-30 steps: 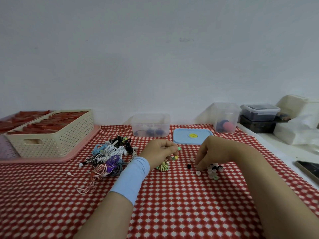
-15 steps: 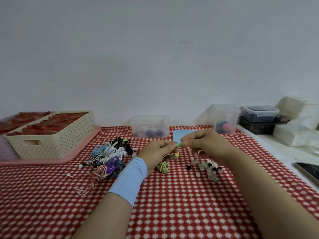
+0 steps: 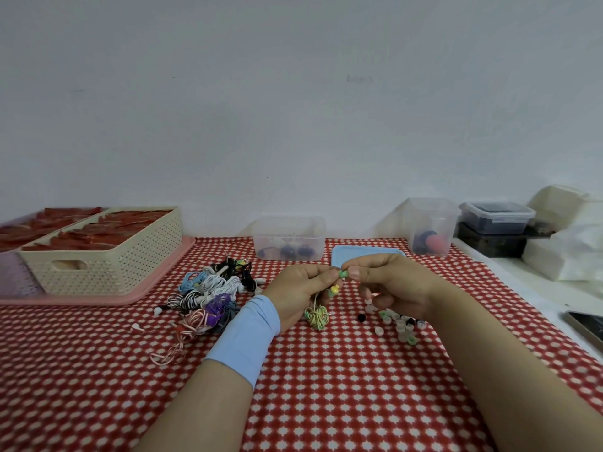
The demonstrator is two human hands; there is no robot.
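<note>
My left hand, with a light blue wristband, holds a green and yellow earphone set; its coiled cord hangs down onto the red checked cloth. A yellow earbud dangles below the fingers. My right hand pinches a small green ear tip against the earbud that the left fingers hold. Under the right hand lie several loose ear tips, white, green and black.
A pile of bundled earphones lies left of my hands. A cream basket on a pink tray stands far left. Clear tubs, a blue lid and boxes line the wall. A phone lies at right.
My right hand rose from the loose ear tips on the cloth and came to the left hand's fingertips, bringing a green tip to the earbud.
</note>
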